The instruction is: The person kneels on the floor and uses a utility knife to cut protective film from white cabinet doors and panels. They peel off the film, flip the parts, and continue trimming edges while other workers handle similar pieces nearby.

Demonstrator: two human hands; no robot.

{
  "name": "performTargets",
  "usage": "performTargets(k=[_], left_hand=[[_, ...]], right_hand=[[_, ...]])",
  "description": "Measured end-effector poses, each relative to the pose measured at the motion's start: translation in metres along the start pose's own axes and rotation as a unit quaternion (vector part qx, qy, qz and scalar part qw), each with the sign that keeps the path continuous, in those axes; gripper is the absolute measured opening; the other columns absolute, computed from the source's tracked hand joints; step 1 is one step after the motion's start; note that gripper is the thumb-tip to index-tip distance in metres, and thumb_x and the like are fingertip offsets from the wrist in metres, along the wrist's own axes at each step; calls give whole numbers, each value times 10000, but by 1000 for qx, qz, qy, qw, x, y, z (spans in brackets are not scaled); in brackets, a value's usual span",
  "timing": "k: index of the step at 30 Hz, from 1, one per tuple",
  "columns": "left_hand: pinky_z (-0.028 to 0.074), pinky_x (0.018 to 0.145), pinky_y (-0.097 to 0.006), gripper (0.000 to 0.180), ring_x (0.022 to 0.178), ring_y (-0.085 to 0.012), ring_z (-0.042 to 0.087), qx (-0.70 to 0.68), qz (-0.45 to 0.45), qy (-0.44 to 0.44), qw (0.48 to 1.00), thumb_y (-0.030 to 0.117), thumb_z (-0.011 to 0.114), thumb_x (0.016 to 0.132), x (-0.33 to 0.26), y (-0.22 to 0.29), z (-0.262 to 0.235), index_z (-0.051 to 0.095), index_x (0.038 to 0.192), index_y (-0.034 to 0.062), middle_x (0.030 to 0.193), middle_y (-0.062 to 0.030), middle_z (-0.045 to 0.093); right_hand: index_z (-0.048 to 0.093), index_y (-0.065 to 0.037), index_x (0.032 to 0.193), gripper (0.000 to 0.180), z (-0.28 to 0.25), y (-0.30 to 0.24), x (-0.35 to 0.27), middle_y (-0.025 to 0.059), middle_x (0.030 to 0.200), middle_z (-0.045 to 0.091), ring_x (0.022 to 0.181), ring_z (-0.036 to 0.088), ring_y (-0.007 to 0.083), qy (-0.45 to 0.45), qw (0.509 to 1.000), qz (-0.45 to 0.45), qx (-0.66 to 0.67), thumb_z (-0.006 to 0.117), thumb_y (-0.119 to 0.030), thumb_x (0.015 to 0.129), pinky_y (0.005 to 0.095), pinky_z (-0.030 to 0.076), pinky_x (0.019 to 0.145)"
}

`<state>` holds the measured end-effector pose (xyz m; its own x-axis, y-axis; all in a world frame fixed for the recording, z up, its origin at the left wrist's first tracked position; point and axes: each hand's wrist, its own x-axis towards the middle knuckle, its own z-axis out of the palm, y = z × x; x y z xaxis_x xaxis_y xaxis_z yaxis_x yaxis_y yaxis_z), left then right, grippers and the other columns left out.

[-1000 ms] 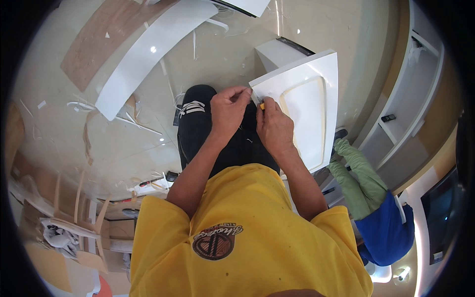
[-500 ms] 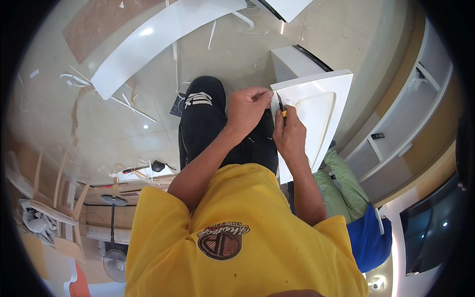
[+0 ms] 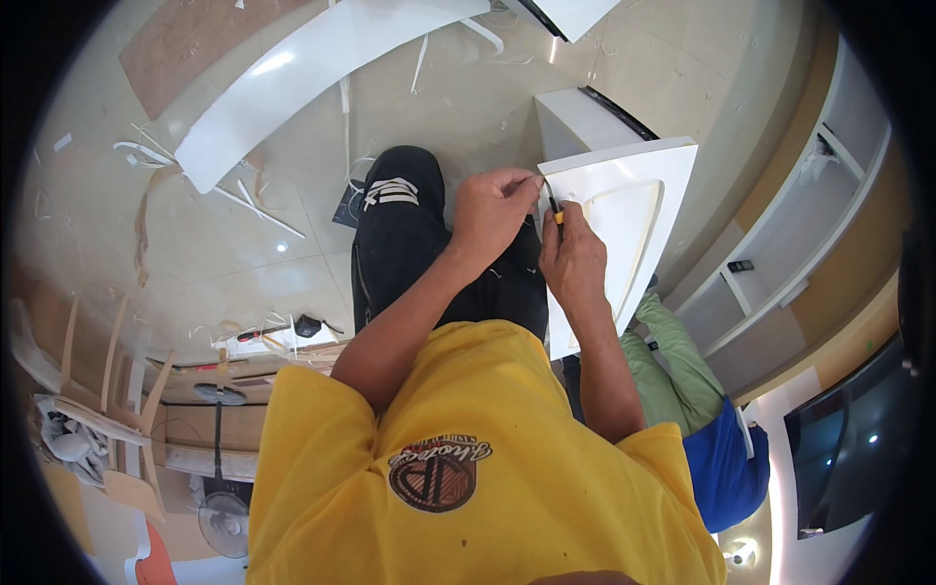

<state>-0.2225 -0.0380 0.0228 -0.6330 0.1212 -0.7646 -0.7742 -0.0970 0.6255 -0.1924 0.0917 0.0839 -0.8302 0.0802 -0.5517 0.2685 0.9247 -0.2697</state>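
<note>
A white panel (image 3: 671,161) with a raised, rounded groove on its face stands tilted beside my right thigh. My right hand (image 3: 573,255) is closed around a utility knife (image 3: 558,214), dark with a yellow part. Its blade points away from me, at the panel's left edge close to the far corner. Just left of that blade, my left hand (image 3: 487,213) pinches with thumb and forefinger at the same edge. What lies between those fingertips is too small to make out.
A white box-like piece (image 3: 575,117) is behind the panel. On the left floor lie a long curved white board (image 3: 263,97) and thin offcut strips (image 3: 258,207). A person in green trousers (image 3: 673,366) is close on my right, near white shelving (image 3: 751,283).
The knife has shifted slightly, bringing its blade closer to my left fingertips at the panel edge. My left hand has moved a little to the right, still pinching.
</note>
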Motion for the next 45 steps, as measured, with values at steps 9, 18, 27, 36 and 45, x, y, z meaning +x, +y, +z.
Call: performTargets(k=[9, 18, 27, 36, 45], left_hand=[[542, 627, -257, 187, 673, -127, 718, 35, 30, 14, 999, 135, 711, 931, -3, -7, 2, 749, 995, -37, 771, -101, 749], [538, 646, -375, 142, 729, -334, 707, 140, 165, 40, 975, 127, 690, 915, -3, -10, 0, 744, 960, 4, 822, -186, 716], [543, 685, -425, 111, 782, -380, 694, 150, 194, 59, 968, 104, 688, 890, -1, -9, 2, 742, 929, 15, 868, -195, 715], [542, 682, -416, 115, 781, -384, 693, 149, 190, 50, 969, 109, 689, 889, 0, -7, 2, 741, 914, 10, 859, -205, 708], [486, 542, -293, 226, 573, -114, 621, 13, 34, 24, 999, 180, 733, 894, 9, -21, 7, 758, 944, -39, 704, -86, 711]], right_hand=[[491, -27, 963, 148, -6, -21, 1, 193, 719, 661, 662, 677, 406, -44, 994, 34, -89, 576, -145, 992, 486, 531, 569], [494, -14, 951, 151, -11, -34, 5, 224, 664, 652, 632, 679, 415, -61, 991, 46, -110, 542, -145, 1007, 487, 538, 565], [497, 11, 962, 171, -14, -33, 7, 236, 663, 651, 639, 675, 431, -79, 988, 42, -125, 535, -151, 1002, 506, 534, 575], [491, 16, 968, 133, -14, -33, 15, 248, 695, 659, 675, 679, 435, -82, 989, 27, -120, 540, -108, 963, 508, 534, 582], [499, 9, 989, 154, -22, -24, 19, 257, 736, 670, 717, 681, 452, -119, 986, 22, -111, 542, -138, 981, 541, 527, 619]])
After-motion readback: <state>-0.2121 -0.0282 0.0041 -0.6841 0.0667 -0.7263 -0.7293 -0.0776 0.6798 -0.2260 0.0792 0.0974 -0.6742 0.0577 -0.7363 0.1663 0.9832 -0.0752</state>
